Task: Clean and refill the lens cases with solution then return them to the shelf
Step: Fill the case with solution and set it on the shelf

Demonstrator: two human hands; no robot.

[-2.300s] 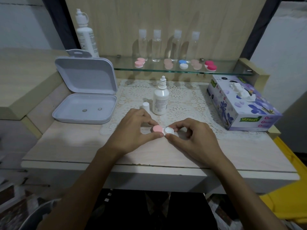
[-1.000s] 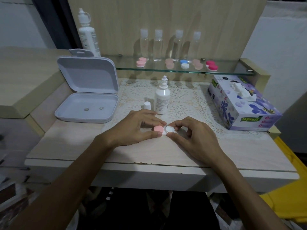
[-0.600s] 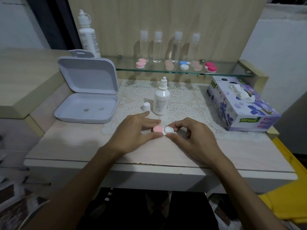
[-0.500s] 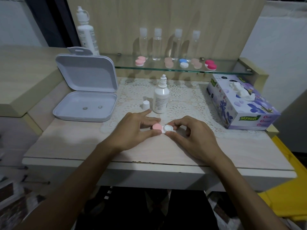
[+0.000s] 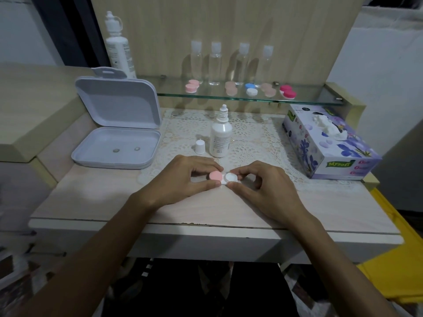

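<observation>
lens case: sits on the counter a bit back from the front edge, around the middle, one pink cap and one white cap. Looks like tiny light hard plastic, probably slick if wet and easy to tip once filled, so I'd grip the cap rims and keep the base flat.
left hand: thumb and fingers pinch the pink-cap side.
right hand: thumb and forefinger pinch the white cap, other fingers curled.
solution bottle: just behind the hands, open, its cap beside it.
shelf: along the back edge, more cases lined up.
</observation>
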